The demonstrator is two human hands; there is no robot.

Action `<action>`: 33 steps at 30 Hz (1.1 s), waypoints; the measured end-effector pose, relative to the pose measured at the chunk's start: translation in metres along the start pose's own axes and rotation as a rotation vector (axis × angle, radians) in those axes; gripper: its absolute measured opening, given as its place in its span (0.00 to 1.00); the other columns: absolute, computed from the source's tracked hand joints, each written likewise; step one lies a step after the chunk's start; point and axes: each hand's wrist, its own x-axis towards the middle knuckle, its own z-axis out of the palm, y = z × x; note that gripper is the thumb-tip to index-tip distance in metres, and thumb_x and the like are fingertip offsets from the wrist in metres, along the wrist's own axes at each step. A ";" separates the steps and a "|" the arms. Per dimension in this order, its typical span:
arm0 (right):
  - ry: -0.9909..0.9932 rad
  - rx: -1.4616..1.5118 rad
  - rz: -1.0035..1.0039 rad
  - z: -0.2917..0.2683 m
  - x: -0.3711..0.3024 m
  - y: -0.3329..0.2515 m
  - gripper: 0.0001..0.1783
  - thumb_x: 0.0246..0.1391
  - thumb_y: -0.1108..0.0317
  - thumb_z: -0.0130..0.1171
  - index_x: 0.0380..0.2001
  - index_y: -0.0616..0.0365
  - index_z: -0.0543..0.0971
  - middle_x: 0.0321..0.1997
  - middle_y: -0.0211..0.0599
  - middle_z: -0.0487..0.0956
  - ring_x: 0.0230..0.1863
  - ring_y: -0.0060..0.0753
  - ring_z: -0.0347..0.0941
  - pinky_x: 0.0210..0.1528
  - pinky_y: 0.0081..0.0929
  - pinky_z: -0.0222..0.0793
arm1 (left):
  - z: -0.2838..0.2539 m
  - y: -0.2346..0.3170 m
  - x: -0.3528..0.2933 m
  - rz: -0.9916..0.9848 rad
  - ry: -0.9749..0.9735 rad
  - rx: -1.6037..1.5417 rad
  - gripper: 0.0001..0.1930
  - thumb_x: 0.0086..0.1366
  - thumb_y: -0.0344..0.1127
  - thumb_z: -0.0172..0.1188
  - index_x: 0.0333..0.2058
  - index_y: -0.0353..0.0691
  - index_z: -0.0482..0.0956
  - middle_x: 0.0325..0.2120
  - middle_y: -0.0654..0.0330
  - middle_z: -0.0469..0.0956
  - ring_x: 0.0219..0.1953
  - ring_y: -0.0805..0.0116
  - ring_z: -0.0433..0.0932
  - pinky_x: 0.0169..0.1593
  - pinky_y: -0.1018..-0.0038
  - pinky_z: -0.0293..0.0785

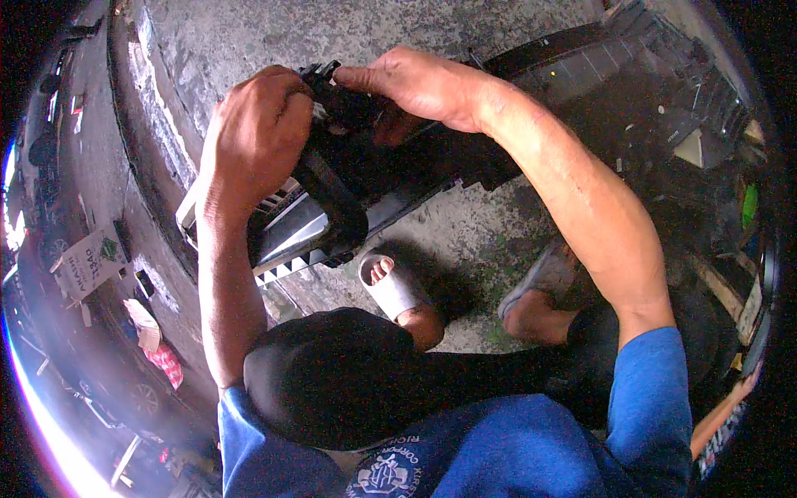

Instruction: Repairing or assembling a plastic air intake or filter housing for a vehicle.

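My left hand [253, 137] is closed, knuckles up, with its fingers curled over the end of a small black ridged part [328, 90]. From the other side my right hand [427, 87] grips the same part, its thumb laid along the top and its other fingers mostly hidden underneath. The part's exact kind is too dark to make out. Under both hands lies a large black plastic assembly [398, 178]. At its left end, below my left wrist, is a pale and silver section [290, 232] with slats and a toothed edge.
A long dark panel [573, 70] curves away to the far right, beside wooden strips [722, 290]. My feet in grey slides [398, 290] rest on rough concrete [465, 228]. At left are a white card [91, 261], a red checked cloth [164, 365] and parked vehicles.
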 end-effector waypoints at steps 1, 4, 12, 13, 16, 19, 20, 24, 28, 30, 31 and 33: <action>-0.041 -0.011 0.031 0.000 0.000 -0.001 0.29 0.61 0.41 0.47 0.38 0.57 0.82 0.30 0.30 0.81 0.24 0.21 0.76 0.28 0.21 0.75 | 0.000 -0.001 0.000 0.011 -0.002 0.004 0.15 0.59 0.36 0.46 0.32 0.31 0.77 0.33 0.43 0.77 0.38 0.42 0.76 0.44 0.57 0.71; -0.026 -0.065 0.028 0.003 0.002 -0.002 0.30 0.60 0.40 0.47 0.37 0.57 0.82 0.29 0.31 0.81 0.24 0.21 0.76 0.29 0.21 0.75 | -0.001 -0.002 0.000 0.018 0.004 -0.004 0.14 0.59 0.36 0.46 0.31 0.30 0.76 0.34 0.43 0.77 0.38 0.42 0.75 0.43 0.57 0.71; 0.007 0.015 0.072 0.003 -0.003 -0.007 0.33 0.59 0.39 0.49 0.27 0.63 0.82 0.24 0.36 0.78 0.28 0.26 0.70 0.35 0.34 0.67 | 0.000 -0.007 -0.001 0.099 0.021 0.002 0.13 0.58 0.35 0.47 0.31 0.31 0.76 0.32 0.44 0.77 0.36 0.43 0.75 0.41 0.57 0.71; -0.012 0.035 0.102 0.003 -0.004 -0.009 0.32 0.59 0.40 0.50 0.29 0.62 0.83 0.25 0.36 0.79 0.29 0.25 0.70 0.35 0.34 0.67 | 0.001 -0.007 -0.001 0.082 0.028 -0.007 0.13 0.58 0.35 0.47 0.31 0.31 0.77 0.31 0.44 0.77 0.36 0.43 0.75 0.41 0.57 0.71; -0.068 -0.006 0.059 0.002 -0.008 -0.016 0.29 0.59 0.42 0.52 0.31 0.60 0.83 0.26 0.32 0.80 0.28 0.24 0.70 0.36 0.31 0.68 | -0.001 -0.001 -0.001 0.026 0.009 -0.006 0.14 0.57 0.36 0.47 0.31 0.31 0.77 0.31 0.44 0.77 0.36 0.43 0.75 0.42 0.57 0.70; -0.076 0.014 0.055 0.001 -0.007 -0.016 0.26 0.59 0.44 0.53 0.32 0.59 0.84 0.27 0.29 0.80 0.28 0.22 0.70 0.35 0.28 0.68 | -0.002 0.001 0.000 -0.003 -0.016 -0.005 0.15 0.57 0.37 0.47 0.30 0.31 0.77 0.31 0.44 0.76 0.36 0.42 0.76 0.42 0.56 0.70; -0.077 0.018 0.055 0.000 -0.008 -0.016 0.26 0.59 0.44 0.53 0.32 0.59 0.84 0.27 0.29 0.80 0.28 0.22 0.70 0.35 0.28 0.68 | -0.002 0.001 0.001 0.008 -0.014 -0.016 0.15 0.57 0.37 0.47 0.31 0.30 0.77 0.31 0.44 0.76 0.37 0.42 0.76 0.42 0.56 0.70; -0.106 0.043 0.063 0.001 -0.008 -0.019 0.25 0.59 0.46 0.54 0.31 0.59 0.84 0.26 0.28 0.80 0.26 0.20 0.70 0.32 0.27 0.68 | -0.007 0.000 0.000 -0.024 -0.023 -0.021 0.15 0.57 0.37 0.48 0.32 0.30 0.78 0.32 0.44 0.77 0.37 0.43 0.76 0.43 0.59 0.71; -0.151 0.038 0.028 -0.003 -0.004 -0.012 0.25 0.58 0.43 0.54 0.37 0.56 0.82 0.26 0.25 0.79 0.22 0.16 0.73 0.27 0.17 0.72 | -0.018 0.006 -0.013 -0.062 -0.004 -0.255 0.17 0.56 0.36 0.52 0.41 0.31 0.77 0.43 0.45 0.76 0.47 0.51 0.76 0.52 0.65 0.69; -0.150 0.065 0.049 -0.006 -0.005 -0.010 0.25 0.58 0.43 0.55 0.37 0.56 0.82 0.26 0.26 0.79 0.22 0.17 0.74 0.27 0.18 0.72 | -0.030 -0.007 -0.025 0.056 -0.065 -0.229 0.26 0.52 0.33 0.58 0.52 0.34 0.72 0.53 0.47 0.71 0.57 0.55 0.70 0.60 0.68 0.62; -0.159 0.098 0.058 -0.004 -0.006 -0.010 0.26 0.57 0.42 0.55 0.36 0.56 0.82 0.26 0.27 0.79 0.23 0.18 0.74 0.27 0.19 0.73 | -0.032 -0.007 -0.035 -0.001 -0.062 -0.208 0.32 0.48 0.28 0.61 0.55 0.37 0.69 0.53 0.49 0.72 0.56 0.55 0.71 0.60 0.67 0.64; -0.146 0.083 -0.002 -0.002 -0.001 -0.009 0.27 0.57 0.42 0.55 0.36 0.57 0.82 0.25 0.28 0.80 0.23 0.20 0.75 0.28 0.20 0.73 | -0.044 -0.010 -0.055 -0.147 -0.070 -0.024 0.38 0.44 0.25 0.63 0.59 0.40 0.65 0.53 0.49 0.72 0.54 0.55 0.72 0.58 0.65 0.67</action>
